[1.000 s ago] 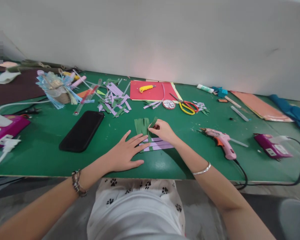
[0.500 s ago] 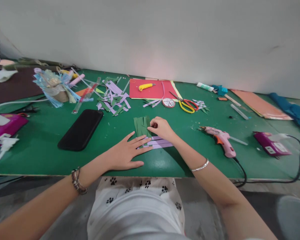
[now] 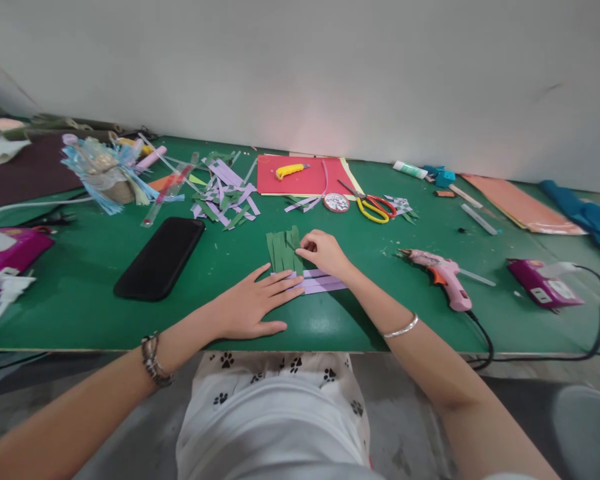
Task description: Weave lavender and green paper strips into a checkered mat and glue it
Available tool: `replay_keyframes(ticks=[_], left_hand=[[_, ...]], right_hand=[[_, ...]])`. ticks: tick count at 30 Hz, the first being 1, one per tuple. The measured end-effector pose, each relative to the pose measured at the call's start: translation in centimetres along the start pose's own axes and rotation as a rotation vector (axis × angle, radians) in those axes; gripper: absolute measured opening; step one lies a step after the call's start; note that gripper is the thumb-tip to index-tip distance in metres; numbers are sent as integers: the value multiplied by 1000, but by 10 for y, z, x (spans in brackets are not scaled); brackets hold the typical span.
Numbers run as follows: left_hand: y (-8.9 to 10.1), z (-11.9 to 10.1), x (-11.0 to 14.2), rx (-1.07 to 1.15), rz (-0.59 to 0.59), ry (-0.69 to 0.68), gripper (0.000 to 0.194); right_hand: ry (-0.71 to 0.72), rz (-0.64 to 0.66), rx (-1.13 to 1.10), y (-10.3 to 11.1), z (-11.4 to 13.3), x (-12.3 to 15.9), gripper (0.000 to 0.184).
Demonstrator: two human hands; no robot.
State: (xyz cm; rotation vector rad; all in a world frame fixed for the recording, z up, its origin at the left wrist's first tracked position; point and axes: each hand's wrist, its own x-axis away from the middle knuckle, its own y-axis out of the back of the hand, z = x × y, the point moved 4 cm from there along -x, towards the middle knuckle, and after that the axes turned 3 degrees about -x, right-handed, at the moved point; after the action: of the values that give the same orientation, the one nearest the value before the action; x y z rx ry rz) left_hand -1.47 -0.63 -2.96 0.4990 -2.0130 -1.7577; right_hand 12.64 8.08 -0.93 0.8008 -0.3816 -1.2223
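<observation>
Several green paper strips stand side by side on the table, crossing purple paper strips that run sideways. My left hand lies flat with fingers spread, its fingertips pressing on the crossing of the two colours and hiding part of it. At the right edge of the green strips, my right hand is closed, thumb and fingertips pinching one green strip. The purple strips' right ends pass by my right wrist.
A black phone lies left, a pink glue gun right. Behind are paper scraps, red paper with a yellow cutter, and scissors. Magenta power blocks with cords sit at both sides.
The rightmost green strip's upper end has shifted slightly at my right fingertips. My left hand keeps its flat place on the strips.
</observation>
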Motion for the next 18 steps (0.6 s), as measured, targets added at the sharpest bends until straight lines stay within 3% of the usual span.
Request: replay_keyframes(ticks=[18], left_hand=[[1,0,1,21,-27,0,57]], right_hand=[[22,-15,23,-1,-7,-2,14]])
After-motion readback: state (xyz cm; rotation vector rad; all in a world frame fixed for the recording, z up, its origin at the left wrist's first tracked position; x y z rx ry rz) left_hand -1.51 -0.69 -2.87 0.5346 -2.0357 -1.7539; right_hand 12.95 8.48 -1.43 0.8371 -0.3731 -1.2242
